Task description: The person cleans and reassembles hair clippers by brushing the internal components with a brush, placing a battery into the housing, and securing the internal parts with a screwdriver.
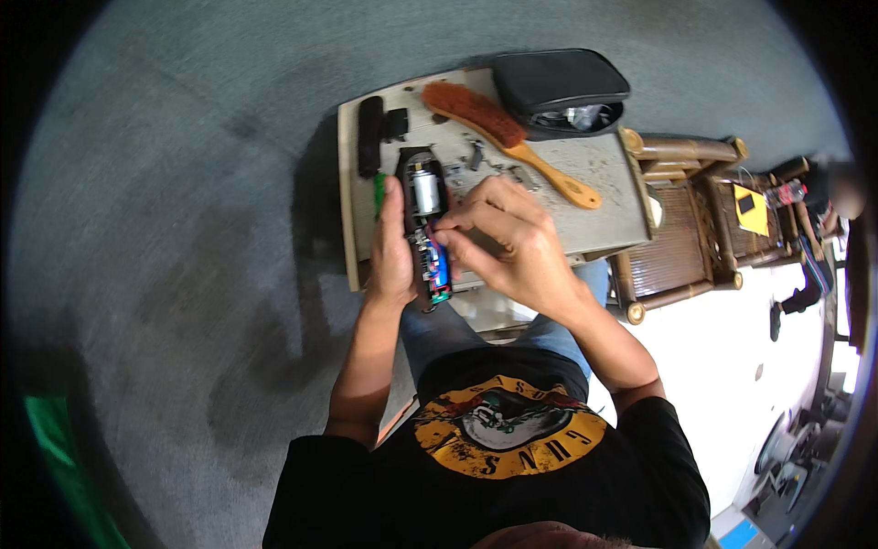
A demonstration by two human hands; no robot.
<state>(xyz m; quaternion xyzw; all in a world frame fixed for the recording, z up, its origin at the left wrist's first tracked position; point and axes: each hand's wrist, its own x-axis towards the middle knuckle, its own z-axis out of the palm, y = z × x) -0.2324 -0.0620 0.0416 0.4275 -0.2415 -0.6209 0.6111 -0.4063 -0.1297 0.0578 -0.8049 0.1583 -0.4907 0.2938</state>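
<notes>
Grey carpet, small wooden board [594, 229] | opened clipper [428, 229] hovering over board's near-left corner | left hand [393, 247] wrapping its body | right hand [508, 242] pinching inside | seeming light, rigid, exposed internals fragile; grip the casing sides | brush [503, 137] lying far edge.

Left hand [393, 247] cradles an opened handheld device [428, 229], black casing removed, silver motor and blue battery exposed. Right hand [508, 242] has fingertips pinched at the device's middle. Beneath lies a pale board [604, 197] carrying a wooden brush [508, 137], black casing pieces [370, 133], small loose parts [476, 156]. A black pouch [560, 87] rests at the board's far edge. A bamboo stool [686, 220] stands beside
</notes>
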